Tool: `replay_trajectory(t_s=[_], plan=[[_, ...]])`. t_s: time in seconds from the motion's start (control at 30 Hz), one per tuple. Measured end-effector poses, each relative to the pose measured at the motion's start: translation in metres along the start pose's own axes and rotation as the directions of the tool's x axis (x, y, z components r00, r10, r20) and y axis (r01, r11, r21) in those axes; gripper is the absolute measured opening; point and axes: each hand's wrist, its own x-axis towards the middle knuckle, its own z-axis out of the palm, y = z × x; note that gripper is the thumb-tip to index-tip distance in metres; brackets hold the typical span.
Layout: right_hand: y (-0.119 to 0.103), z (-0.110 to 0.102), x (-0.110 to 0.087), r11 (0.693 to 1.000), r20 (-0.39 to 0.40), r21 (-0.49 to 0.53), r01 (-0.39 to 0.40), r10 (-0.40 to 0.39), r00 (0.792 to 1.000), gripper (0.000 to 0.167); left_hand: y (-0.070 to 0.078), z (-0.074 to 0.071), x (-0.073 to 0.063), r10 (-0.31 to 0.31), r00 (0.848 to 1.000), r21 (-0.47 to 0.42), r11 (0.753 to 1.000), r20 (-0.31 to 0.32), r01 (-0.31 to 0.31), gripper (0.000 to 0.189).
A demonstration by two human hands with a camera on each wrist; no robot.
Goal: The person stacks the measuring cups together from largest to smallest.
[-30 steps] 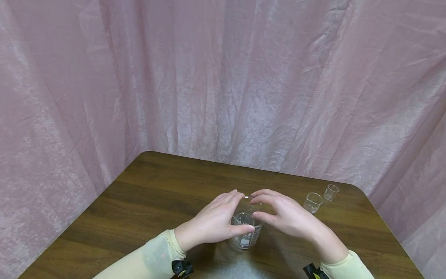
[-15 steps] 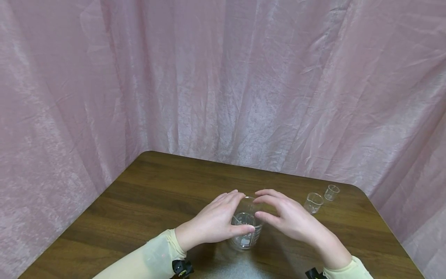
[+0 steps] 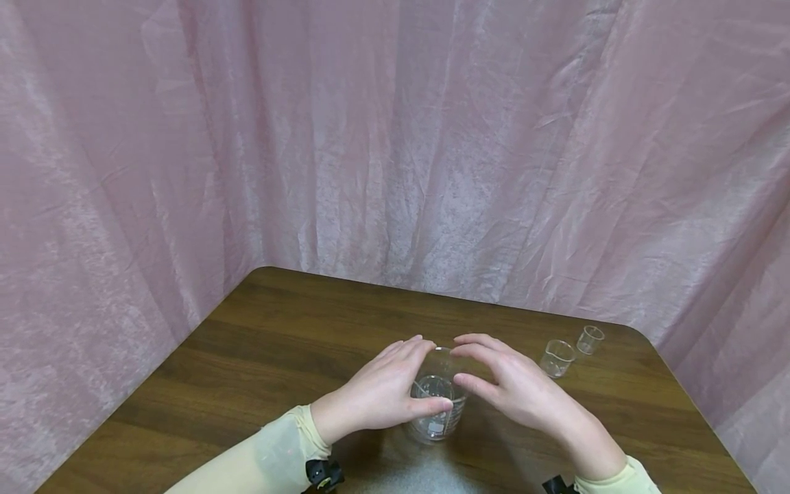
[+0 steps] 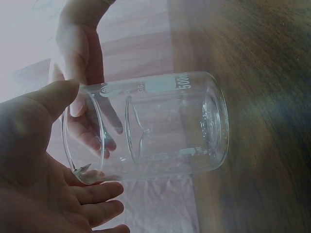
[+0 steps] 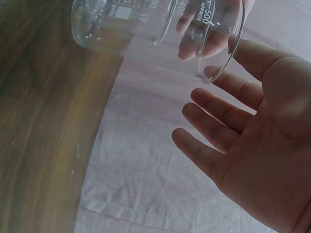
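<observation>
A large 500 ml glass beaker (image 3: 437, 429) stands upright on the table, with a smaller glass beaker (image 4: 165, 126) inside it. My left hand (image 3: 382, 394) holds the large beaker at its rim: the thumb lies across the near side and the forefinger reaches round the far side, by the spout. On the opposite side is my right hand (image 3: 515, 384), its fingers spread and loosely bent. In the right wrist view, the right thumb and forefinger tips overlap the rim; whether they touch the glass I cannot tell. The other right fingers are off the glass.
To the right of my right hand stand a small spouted beaker (image 3: 557, 359) and, farther back, a smaller glass beaker (image 3: 590, 340). The brown wooden table (image 3: 296, 329) has rounded far corners. Behind it hangs a pink curtain (image 3: 395, 151).
My right hand has drawn slightly to the right, its fingertips farther from the large beaker's rim. My left hand and the beaker have stayed in place.
</observation>
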Motion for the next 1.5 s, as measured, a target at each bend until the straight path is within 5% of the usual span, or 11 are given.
replay_trajectory(t_s=[1.5], plan=[[0.015,-0.001,-0.007,0.995,0.024,-0.05,-0.083,0.084,0.996,0.063,0.0,0.0,0.001,0.016,1.0,-0.024,1.0,-0.016,-0.016,0.084]])
